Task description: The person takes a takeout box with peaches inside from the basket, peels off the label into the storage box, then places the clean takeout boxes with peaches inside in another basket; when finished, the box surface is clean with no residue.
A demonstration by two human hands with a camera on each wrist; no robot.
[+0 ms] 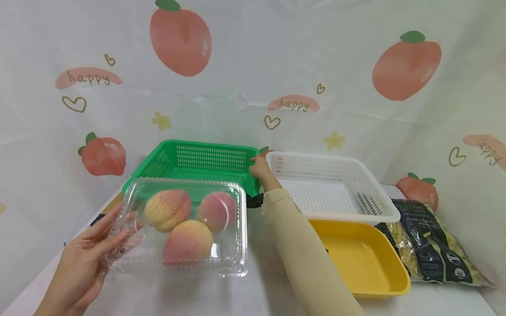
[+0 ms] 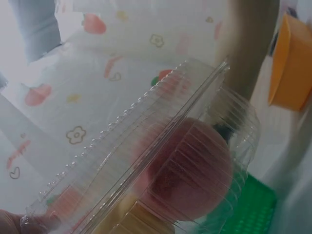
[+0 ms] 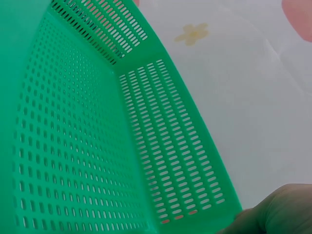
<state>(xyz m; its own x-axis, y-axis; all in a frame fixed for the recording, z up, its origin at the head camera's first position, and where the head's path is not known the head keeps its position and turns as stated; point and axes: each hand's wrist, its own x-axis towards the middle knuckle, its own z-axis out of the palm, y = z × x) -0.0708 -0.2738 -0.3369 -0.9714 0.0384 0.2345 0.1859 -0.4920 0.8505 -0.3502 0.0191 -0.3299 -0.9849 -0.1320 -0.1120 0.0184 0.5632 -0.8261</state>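
Observation:
My left hand (image 1: 81, 261) grips the left side of a clear plastic clamshell box (image 1: 242, 232), held up and tilted towards the head camera. Three peaches (image 1: 168, 210) lie inside it, yellow blushed with pink. The left wrist view shows the box's ribbed edge close up, with one pink peach (image 2: 195, 170) behind the plastic. Reaching forward, my right hand (image 1: 262, 172) pinches the rim of a green slotted basket (image 1: 213, 156) near its back right corner. In the right wrist view, part of that hand (image 3: 280, 209) meets the basket's rim at lower right, and the visible basket floor is bare.
Right of the green basket stands a white slotted basket (image 1: 381, 197). In front of that, a yellow tub (image 1: 356, 259) is partly hidden by my right sleeve (image 1: 308, 254). A dark printed bag of pasta (image 1: 435, 245) lies at far right. A fruit-patterned sheet (image 1: 237, 57) hangs behind.

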